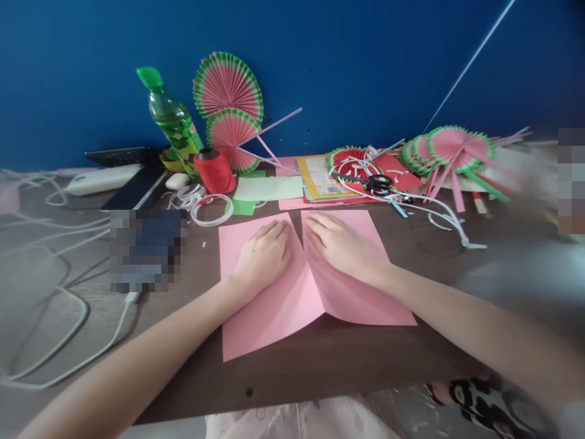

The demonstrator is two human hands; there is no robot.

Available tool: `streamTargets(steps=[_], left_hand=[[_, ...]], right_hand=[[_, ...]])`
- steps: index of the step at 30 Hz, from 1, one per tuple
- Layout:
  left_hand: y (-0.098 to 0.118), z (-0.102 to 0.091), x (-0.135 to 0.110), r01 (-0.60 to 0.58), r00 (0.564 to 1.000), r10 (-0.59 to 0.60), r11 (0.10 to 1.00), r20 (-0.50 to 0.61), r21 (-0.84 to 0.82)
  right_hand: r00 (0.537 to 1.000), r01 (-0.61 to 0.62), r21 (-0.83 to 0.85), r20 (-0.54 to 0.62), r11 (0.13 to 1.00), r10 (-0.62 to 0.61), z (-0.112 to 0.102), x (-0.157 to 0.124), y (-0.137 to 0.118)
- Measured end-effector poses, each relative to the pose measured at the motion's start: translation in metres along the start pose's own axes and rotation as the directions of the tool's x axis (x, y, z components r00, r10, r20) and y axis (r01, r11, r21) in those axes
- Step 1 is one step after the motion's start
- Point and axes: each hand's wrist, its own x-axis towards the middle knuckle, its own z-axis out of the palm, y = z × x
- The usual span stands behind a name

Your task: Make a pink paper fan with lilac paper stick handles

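A pink sheet of paper (pixel 292 299) lies on the dark table in front of me, creased down its middle so that the fold stands up as a ridge. My left hand (pixel 265 251) rests flat on the left half, near its far edge. On the right half, my right hand (pixel 337 244) presses down with its fingers stretched out toward the far edge. Both hands touch only the paper and hold nothing. Beyond the sheet lie pale green paper strips (pixel 268 188) and a roll of white tape (pixel 212 211).
Several pleated paper fans (pixel 459 146) lie at the back right; others lean on the blue wall. Scissors (pixel 379 183) sit on stacked papers. A green bottle (pixel 176 122) and red thread spool (pixel 214 171) stand at back left. A phone (pixel 153 250) with a cable lies left.
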Motion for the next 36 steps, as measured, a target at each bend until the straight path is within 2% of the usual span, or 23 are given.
streamTargets(steps=[4, 8, 22, 29, 36], left_hand=[[0.010, 0.001, -0.004, 0.044, 0.991, -0.046, 0.999, 0.126, 0.015], [0.013, 0.002, -0.006, 0.041, 0.982, -0.049, 0.998, 0.184, 0.046], [0.008, -0.002, -0.013, 0.055, 0.979, -0.060, 0.998, 0.197, 0.032], [-0.002, -0.003, -0.022, 0.042, 0.986, -0.042, 0.999, 0.163, 0.004], [-0.004, -0.006, -0.025, 0.025, 0.984, -0.022, 1.000, 0.174, -0.015]], right_hand=[[0.994, -0.058, -0.047, 0.092, 0.997, 0.062, 0.001, -0.002, -0.008], [0.982, -0.077, -0.068, 0.168, 0.995, 0.088, 0.003, -0.004, -0.011], [0.973, -0.050, -0.097, 0.218, 0.994, 0.070, -0.002, -0.006, -0.011], [0.981, -0.033, -0.066, 0.189, 0.997, 0.045, -0.004, -0.013, -0.008], [0.980, -0.028, -0.063, 0.193, 0.998, 0.039, -0.005, -0.017, -0.004]])
